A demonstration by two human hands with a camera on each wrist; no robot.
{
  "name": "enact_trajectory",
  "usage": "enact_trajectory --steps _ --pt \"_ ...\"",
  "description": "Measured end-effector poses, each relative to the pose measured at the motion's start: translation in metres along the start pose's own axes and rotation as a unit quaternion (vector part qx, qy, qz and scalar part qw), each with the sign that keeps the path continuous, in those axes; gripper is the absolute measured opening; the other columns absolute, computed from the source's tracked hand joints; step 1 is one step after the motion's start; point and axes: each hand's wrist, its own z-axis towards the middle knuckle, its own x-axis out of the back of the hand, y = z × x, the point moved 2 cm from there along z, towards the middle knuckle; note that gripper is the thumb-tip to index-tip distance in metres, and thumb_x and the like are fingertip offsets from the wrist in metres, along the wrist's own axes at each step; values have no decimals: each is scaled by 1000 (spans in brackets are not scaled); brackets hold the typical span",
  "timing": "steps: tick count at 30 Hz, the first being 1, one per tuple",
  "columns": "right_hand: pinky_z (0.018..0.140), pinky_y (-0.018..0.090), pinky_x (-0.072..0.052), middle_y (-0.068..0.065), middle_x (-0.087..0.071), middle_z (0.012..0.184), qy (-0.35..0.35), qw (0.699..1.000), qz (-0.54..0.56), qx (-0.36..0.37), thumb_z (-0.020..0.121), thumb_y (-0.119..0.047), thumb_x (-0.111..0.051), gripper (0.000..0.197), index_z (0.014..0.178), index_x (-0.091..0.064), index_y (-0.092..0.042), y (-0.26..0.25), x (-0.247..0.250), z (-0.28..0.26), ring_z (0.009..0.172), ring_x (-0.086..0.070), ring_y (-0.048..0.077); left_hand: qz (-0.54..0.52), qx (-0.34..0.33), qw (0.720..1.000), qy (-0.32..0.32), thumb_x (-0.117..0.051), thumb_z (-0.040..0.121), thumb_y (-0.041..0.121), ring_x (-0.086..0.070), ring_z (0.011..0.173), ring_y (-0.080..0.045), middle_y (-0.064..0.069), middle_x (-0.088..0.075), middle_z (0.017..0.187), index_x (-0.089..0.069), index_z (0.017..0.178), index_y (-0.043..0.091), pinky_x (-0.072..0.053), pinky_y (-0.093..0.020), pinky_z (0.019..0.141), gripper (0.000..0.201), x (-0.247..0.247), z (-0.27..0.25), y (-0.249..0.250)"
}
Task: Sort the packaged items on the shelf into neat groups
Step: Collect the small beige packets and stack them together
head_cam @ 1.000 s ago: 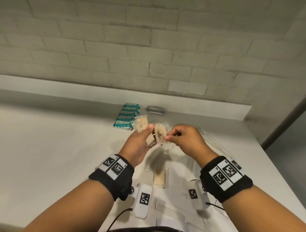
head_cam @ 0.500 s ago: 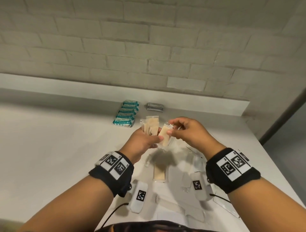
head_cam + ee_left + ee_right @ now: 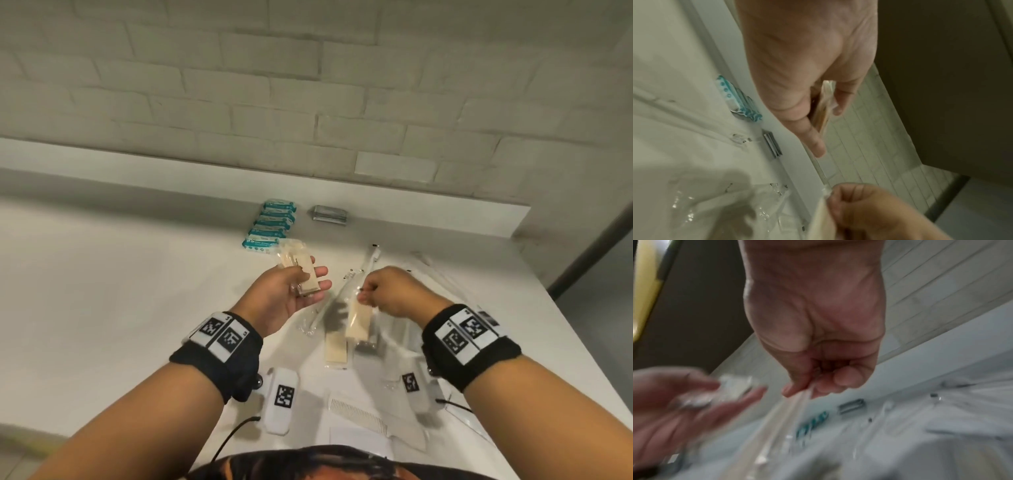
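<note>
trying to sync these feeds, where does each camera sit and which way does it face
Head: on the person's head, facing forward and down at the shelf; shows both forearms, the left hand holding tan packets, and the right hand pinching one tan packet.
Left wrist: on the left wrist, looking along the palm toward the brick wall; shows the left hand.
Right wrist: on the right wrist, looking along the hand; blurred; shows the right hand.
Shared: all three show the teal packs.
</note>
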Motion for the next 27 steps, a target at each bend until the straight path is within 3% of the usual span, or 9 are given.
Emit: enact_trajectory --steps 4,6,9,11,13,16,19,23,27 --pt "68 22 -37 0 -60 88 -56 995 -65 44 90 -31 -65 21 98 -70 -13 -15 -41 8 79 -52 13 28 -14 1000 -3 -51 93 2 -68 94 -29 -17 -66 114 -52 125 0 -60 -30 72 32 6 -6 -3" --pt "62 20 -39 -4 -62 84 -51 996 -53 46 87 -29 -67 17 98 -73 -17 -15 -52 12 72 -52 8 30 -19 999 9 -57 91 3 -69 90 -26 -17 -66 108 -54 122 -1 -60 -28 68 32 10 -8 -5" --pt "71 26 -49 -6 -67 91 -9 997 -61 46 86 -34 -61 17 95 -73 -25 -12 -49 17 83 -61 15 36 -27 999 22 -60 89 3 -71 77 -18 -10 -67 91 -59 110 4 -59 -27 67 21 13 -10 -6" --pt "69 27 -49 -4 -68 93 51 997 44 33 91 -31 -57 17 94 -71 -23 -15 -34 18 83 -63 17 39 -39 998 36 -60 89 4 -70 80 -19 -11 -67 94 -59 112 3 -60 -29 70 23 15 -8 -6" --pt "58 25 -48 1 -68 81 80 966 246 25 93 -28 -57 19 90 -69 -15 -22 -18 13 65 -62 16 38 -46 997 51 -59 90 4 -67 90 -23 -14 -65 103 -57 118 1 -58 -33 80 28 16 -6 -6" --pt "56 29 -51 9 -69 78 6 901 431 52 93 -29 -60 23 91 -68 -7 -44 -8 -1 62 -64 21 56 -54 997 1 -56 91 4 -63 98 -23 -10 -64 104 -61 113 5 -52 -35 92 22 5 -7 -6" --pt "58 30 -56 11 -72 83 2 893 444 70 82 -27 -73 27 95 -69 -4 -53 -12 -5 71 -69 21 66 -71 993 -68 -54 90 1 -68 93 -20 -10 -70 98 -65 108 3 -55 -28 88 21 -9 -11 -6" --pt "60 27 -58 8 -67 74 36 877 476 52 85 -11 -70 7 84 -69 -4 -39 -8 -5 67 -66 19 43 -62 996 -44 -51 93 0 -66 96 -21 -12 -67 102 -62 109 4 -56 -29 86 20 -6 -4 -5" --pt "54 25 -56 11 -64 66 62 886 459 34 86 -6 -68 9 84 -66 2 -32 -2 -7 57 -65 20 41 -67 997 -14 -55 90 -2 -66 85 -20 -7 -66 87 -60 93 9 -58 -34 83 12 -5 -5 -6"
